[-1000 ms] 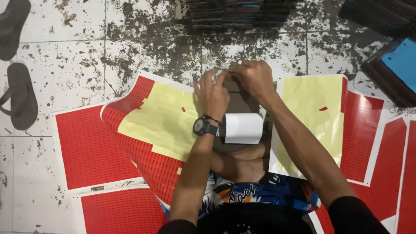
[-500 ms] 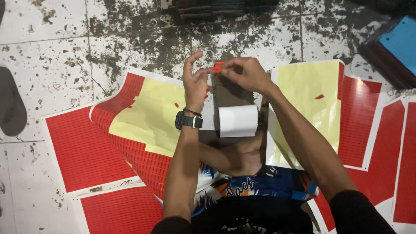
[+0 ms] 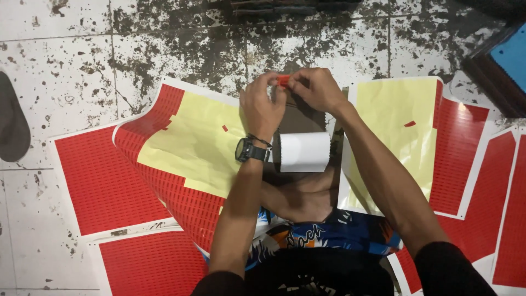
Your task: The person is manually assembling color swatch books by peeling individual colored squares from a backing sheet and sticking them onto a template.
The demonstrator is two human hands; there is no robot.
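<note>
From above, the floor [image 3: 71, 71] is pale tile, heavily speckled with dark stains. Red sticker sheets [image 3: 101, 186] with peeled yellow backing [image 3: 192, 145] lie spread around the seated person. Both hands meet over the lap: the left hand [image 3: 262, 107] and right hand [image 3: 313, 87] each pinch a small red sticker [image 3: 282, 80] between fingertips. A white paper roll [image 3: 304, 152] rests just below, a dark sandal [image 3: 12, 123] at the left edge.

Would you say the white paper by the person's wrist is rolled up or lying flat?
Rolled up: the white paper forms a curved tube beside the left hand and its wristwatch.
</note>
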